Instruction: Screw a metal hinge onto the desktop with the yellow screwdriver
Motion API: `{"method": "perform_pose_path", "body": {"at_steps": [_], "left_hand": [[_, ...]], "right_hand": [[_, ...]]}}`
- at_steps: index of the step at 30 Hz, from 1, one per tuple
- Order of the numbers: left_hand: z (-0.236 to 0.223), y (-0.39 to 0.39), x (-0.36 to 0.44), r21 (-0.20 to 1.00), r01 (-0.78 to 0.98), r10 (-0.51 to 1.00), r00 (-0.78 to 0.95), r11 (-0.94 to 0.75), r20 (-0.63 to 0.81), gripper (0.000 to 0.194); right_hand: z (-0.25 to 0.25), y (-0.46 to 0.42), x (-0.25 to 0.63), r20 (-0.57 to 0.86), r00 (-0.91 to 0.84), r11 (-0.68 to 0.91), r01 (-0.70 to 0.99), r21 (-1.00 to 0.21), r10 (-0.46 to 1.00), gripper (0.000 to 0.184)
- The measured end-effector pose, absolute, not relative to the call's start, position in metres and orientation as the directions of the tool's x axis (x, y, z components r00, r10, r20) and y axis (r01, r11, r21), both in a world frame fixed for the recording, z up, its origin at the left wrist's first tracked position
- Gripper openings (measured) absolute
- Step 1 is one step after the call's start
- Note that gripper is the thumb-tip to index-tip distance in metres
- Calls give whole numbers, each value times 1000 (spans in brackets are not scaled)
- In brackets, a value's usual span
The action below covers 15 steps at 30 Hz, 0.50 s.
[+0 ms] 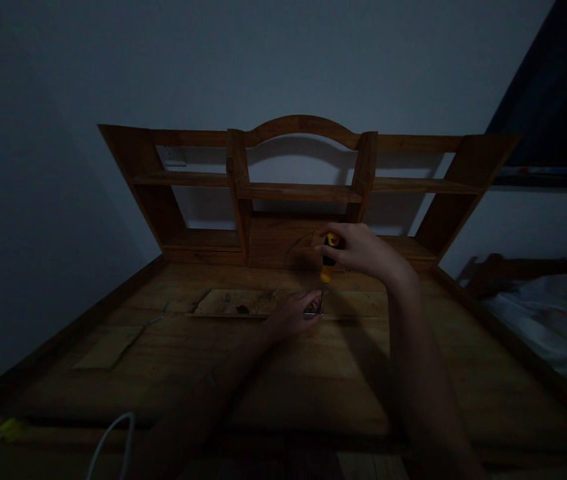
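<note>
A screwdriver (327,272) with a yellow-and-black handle stands nearly upright, tilted slightly, with its shaft pointing down. My right hand (363,252) is closed around the top of that handle. Below it, my left hand (293,315) pinches a small metal piece (313,313) where the screwdriver's tip meets it; dim light hides its exact kind. Under and beside my left hand lies a long thin wooden board (233,303) with dark stains or holes along it, on the wooden desk (283,380).
A wooden shelf unit (300,193) stands at the back against the wall. On the left lie a flat rectangular board (109,347) and small metal pieces (155,320). A white cable (113,437) and a yellow object (10,429) are at the front left. Bedding (553,320) is on the right.
</note>
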State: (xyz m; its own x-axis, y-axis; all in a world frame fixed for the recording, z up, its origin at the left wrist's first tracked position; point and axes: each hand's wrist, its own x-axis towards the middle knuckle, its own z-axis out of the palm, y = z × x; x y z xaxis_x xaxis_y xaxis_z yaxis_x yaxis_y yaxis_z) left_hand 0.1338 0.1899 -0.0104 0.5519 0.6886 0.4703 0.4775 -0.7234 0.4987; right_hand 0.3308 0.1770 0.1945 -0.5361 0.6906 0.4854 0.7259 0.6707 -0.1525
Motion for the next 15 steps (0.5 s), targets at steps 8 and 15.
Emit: {"method": "perform_pose_path", "body": {"at_steps": [8,15], "left_hand": [[-6,187,136,487,485,687,545,-726,481,46],[-8,188,136,474,498,687,531,-726,496,48]], "right_hand": [[192,176,328,449,-553,677,714,-179,702,42],[191,181,330,462,-526,660,726,-193,714,26]]}}
